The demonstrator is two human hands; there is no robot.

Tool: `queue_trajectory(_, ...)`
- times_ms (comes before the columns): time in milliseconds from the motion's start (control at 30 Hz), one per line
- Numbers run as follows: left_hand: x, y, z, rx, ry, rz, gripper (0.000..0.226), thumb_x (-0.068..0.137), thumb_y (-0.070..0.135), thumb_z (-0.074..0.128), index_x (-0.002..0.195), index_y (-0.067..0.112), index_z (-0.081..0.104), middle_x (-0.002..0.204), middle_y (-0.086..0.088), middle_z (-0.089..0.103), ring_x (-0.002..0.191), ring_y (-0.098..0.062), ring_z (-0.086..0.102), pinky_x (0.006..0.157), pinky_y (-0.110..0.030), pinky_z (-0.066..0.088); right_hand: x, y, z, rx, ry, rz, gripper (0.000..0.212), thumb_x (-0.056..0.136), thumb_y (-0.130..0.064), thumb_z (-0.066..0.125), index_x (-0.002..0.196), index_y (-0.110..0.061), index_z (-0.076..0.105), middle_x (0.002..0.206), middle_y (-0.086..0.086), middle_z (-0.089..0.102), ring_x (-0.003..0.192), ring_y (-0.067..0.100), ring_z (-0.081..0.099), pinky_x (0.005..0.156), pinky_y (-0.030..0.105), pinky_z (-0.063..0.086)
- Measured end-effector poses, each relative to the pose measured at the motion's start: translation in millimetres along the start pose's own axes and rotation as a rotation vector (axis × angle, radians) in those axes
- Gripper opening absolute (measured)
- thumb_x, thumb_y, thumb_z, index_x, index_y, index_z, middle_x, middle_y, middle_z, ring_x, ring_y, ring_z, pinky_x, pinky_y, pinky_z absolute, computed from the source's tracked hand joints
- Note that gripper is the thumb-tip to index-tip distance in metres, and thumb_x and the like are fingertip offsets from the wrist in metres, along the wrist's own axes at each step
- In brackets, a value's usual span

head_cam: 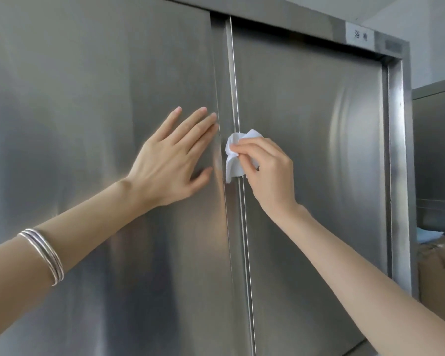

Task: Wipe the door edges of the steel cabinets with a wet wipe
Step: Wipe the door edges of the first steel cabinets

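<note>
Left hand (171, 160) flat, fingers spread, bracing the left door (88, 124). Right hand (266, 170) pinches the wet wipe (233, 160) against the centre door edge (238, 227), mid-height; I'd say the lower stretch remains.

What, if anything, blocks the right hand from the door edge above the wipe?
Likely yes, nothing does: the right hand pinches the wipe on the door edge, which is bare above; the left hand lies flat beside it.

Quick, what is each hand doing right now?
Left hand: open, flat on the left door.
Right hand: pinching the wet wipe against the door edge.
</note>
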State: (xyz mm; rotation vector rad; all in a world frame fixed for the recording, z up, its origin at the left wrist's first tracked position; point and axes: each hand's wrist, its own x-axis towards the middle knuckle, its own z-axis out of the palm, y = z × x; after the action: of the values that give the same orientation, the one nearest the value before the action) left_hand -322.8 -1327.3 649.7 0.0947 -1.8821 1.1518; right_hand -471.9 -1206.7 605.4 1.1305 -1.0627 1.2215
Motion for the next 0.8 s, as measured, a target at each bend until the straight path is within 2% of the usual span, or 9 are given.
queue_trajectory(133,16.1,-5.7,-1.0,0.035,0.021,-0.084,0.071,0.09,0.043,0.038,0.145,-0.002,0.038,0.155,-0.013,0.032,0.146,-0.028,0.026,0.12,-0.05,0.017,29.6,10.9,20.8,0.091,0.06,0.001,0.022,0.078,0.01,0.064,0.09,-0.004,0.074,0.093,0.003,0.072,0.086,0.021,0.068,0.069,0.035,0.053)
queue_trajectory(233,18.7,-4.3,1.2,0.073,0.014,-0.102,0.072,0.091,0.044,0.04,0.147,0.0,0.035,0.157,-0.011,0.03,0.147,-0.025,0.024,0.12,-0.049,0.017,33.4,15.7,31.0,0.154,0.04,-0.044,0.02,0.081,0.009,0.063,0.096,-0.002,0.073,0.101,0.006,0.072,0.097,0.02,0.067,0.083,0.034,0.052)
queue_trajectory(300,18.4,-3.9,0.7,0.09,0.015,-0.123,0.072,0.091,0.046,0.04,0.148,0.002,0.034,0.157,-0.01,0.029,0.147,-0.023,0.023,0.121,-0.048,0.017,23.5,19.9,33.1,0.036,-0.004,-0.177,0.022,0.086,0.002,0.062,0.108,0.002,0.068,0.113,0.01,0.068,0.11,0.023,0.062,0.095,0.035,0.048)
queue_trajectory(367,18.6,-4.2,-0.9,0.105,0.011,-0.137,0.073,0.09,0.046,0.04,0.149,0.003,0.033,0.158,-0.009,0.028,0.147,-0.022,0.022,0.121,-0.046,0.016,12.8,27.3,33.1,-0.221,-0.1,-0.375,0.031,0.095,-0.008,0.05,0.122,0.006,0.058,0.129,0.014,0.058,0.123,0.026,0.052,0.104,0.037,0.042)
queue_trajectory(433,19.3,-3.2,-1.9,0.102,-0.005,-0.142,0.073,0.09,0.046,0.04,0.149,0.003,0.034,0.158,-0.008,0.028,0.148,-0.022,0.021,0.121,-0.045,0.015,11.5,33.2,32.9,-0.34,-0.184,-0.445,0.039,0.1,-0.015,0.039,0.13,0.007,0.049,0.138,0.017,0.048,0.13,0.028,0.043,0.108,0.039,0.036)
queue_trajectory(567,20.7,-6.4,-3.0,0.106,-0.011,-0.149,0.074,0.088,0.048,0.042,0.149,0.005,0.034,0.158,-0.006,0.028,0.147,-0.019,0.021,0.121,-0.043,0.015,44.6,30.2,38.1,-0.295,-0.258,-0.356,0.046,0.1,-0.021,0.034,0.134,0.008,0.043,0.142,0.02,0.041,0.136,0.03,0.035,0.114,0.038,0.026)
queue_trajectory(700,26.1,-25.7,-12.3,0.136,-0.007,-0.265,0.077,0.089,0.051,0.039,0.15,0.005,0.03,0.159,-0.006,0.024,0.148,-0.02,0.019,0.122,-0.043,0.014,69.0,28.2,45.4,-0.353,-0.323,-0.308,0.053,0.102,-0.028,0.02,0.141,0.008,0.029,0.149,0.021,0.028,0.142,0.032,0.019,0.118,0.038,0.014)
queue_trajectory(800,26.2,-32.4,-15.8,0.145,-0.03,-0.253,0.077,0.09,0.051,0.038,0.151,0.005,0.029,0.16,-0.007,0.023,0.148,-0.02,0.018,0.122,-0.044,0.014,68.8,28.5,47.3,-0.317,-0.262,-0.286,0.05,0.101,-0.024,0.024,0.138,0.007,0.035,0.146,0.02,0.034,0.14,0.03,0.026,0.117,0.037,0.02)
